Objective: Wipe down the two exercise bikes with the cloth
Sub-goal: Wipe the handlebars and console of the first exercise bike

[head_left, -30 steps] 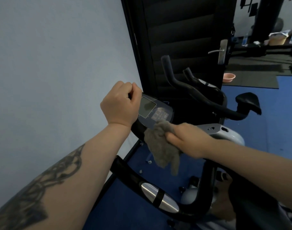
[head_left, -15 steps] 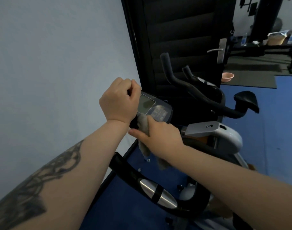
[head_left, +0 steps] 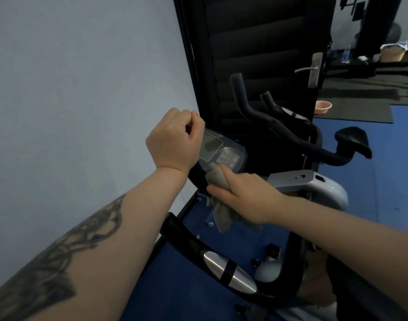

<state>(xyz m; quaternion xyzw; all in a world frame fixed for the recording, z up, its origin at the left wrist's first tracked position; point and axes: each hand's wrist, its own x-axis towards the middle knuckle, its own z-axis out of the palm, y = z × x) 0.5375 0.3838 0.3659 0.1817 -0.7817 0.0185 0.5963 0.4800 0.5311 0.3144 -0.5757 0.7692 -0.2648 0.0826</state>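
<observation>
Near bike, handlebar pass. My left hand [head_left: 174, 141] is fisted round the upper end of the near bike's handlebar [head_left: 199, 179], just left of the console [head_left: 221, 152], steadying it. My right hand [head_left: 242, 193] has its grip closed on the grey cloth [head_left: 218, 179], bunched against the same bar directly below the left fist; thumb lies along the bar, and a loose tail of cloth hangs beneath the palm.

Relation that matters: the bar's long axis runs from the left fist down and toward me, then sweeps through the lower loop with the silver sensor pad [head_left: 228, 273]. The unwiped run, as I judge it, lies below and nearer me than the cloth, so the right hand is the one placed to slide down along that axis. Upward travel is blocked by the left fist.

Console sits just above and right of the cloth, touching or nearly so; cannot tell which.

Second bike [head_left: 291, 135] stands beyond, against the dark door [head_left: 256, 42], well apart from both hands.
</observation>
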